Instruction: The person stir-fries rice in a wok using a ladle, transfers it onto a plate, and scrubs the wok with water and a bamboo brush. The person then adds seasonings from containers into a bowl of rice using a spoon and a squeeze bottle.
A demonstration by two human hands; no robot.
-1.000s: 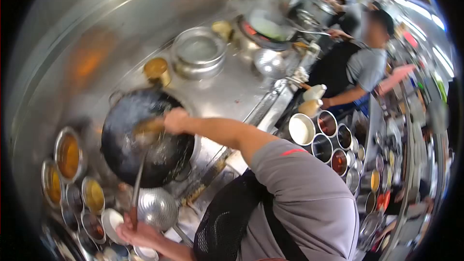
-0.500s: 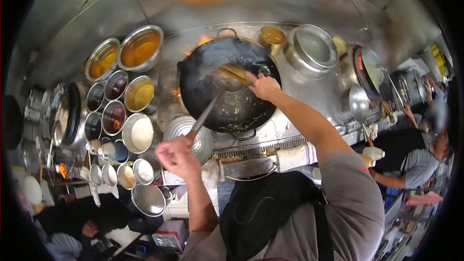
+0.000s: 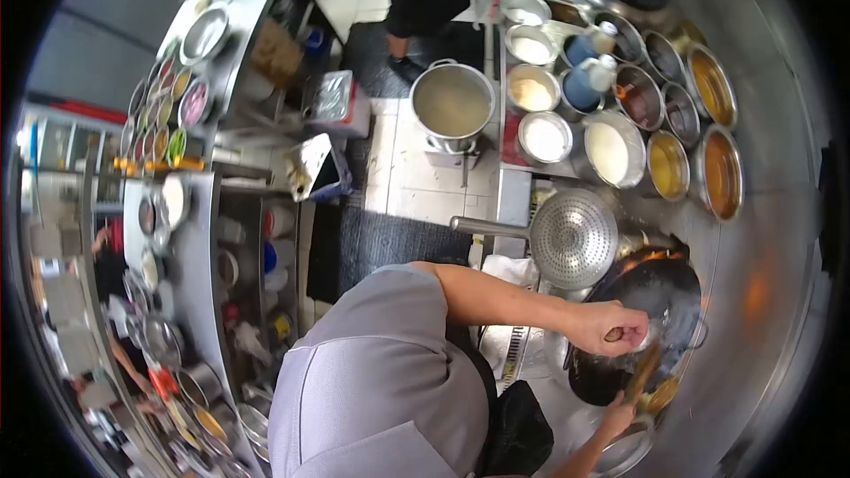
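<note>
My left hand (image 3: 609, 328) is closed around a long-handled ladle above the wok. The butt of its wooden handle (image 3: 614, 335) pokes out of the fist, and the hand hides the rest. Lower down, my right hand (image 3: 619, 411) grips a bamboo wok brush (image 3: 641, 375), its bristle end pointing into the wok. The black wok (image 3: 595, 382) sits on the burner with flame and smoke at its rim; both arms cover much of it. Beside the wok lies a large perforated strainer (image 3: 574, 239), its handle reaching toward the aisle.
Metal pots of sauces and powders (image 3: 611, 149) crowd the counter beyond the strainer. A large stockpot (image 3: 452, 101) stands in the aisle. Behind me is a steel prep table (image 3: 197, 239) with bowls and pans. Another person's legs (image 3: 398, 35) show at the top.
My view has swung round to the left, bringing the aisle and prep table into sight. My left hand has come over the wok. Both hands keep hold of the ladle and brush.
</note>
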